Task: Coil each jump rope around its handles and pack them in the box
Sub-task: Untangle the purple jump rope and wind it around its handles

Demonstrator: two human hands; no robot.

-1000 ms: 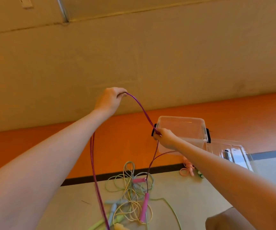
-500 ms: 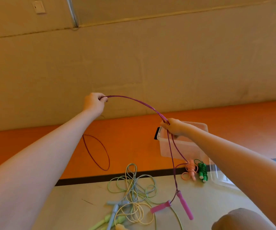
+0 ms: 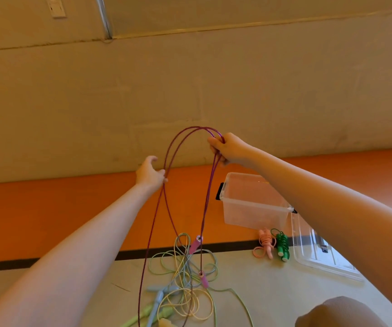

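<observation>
Above the tangled ropes on the floor, the purple jump rope point(image 3: 185, 147) is now gathered double in the right hand point(image 3: 229, 149), released by the opened left hand point(image 3: 150, 173); its pink handles point(image 3: 195, 244) dangle, the clear box point(image 3: 251, 204) unfilled.

A plain beige plaster wall point(image 3: 190, 86) fills most of the view. Below the wall runs a glossy orange floor band point(image 3: 37, 208), edged by a thin black stripe point(image 3: 4, 265). Nearer than that stripe lies pale beige flooring point(image 3: 272, 291). High on the wall sits a small white switch plate point(image 3: 56, 8).
</observation>
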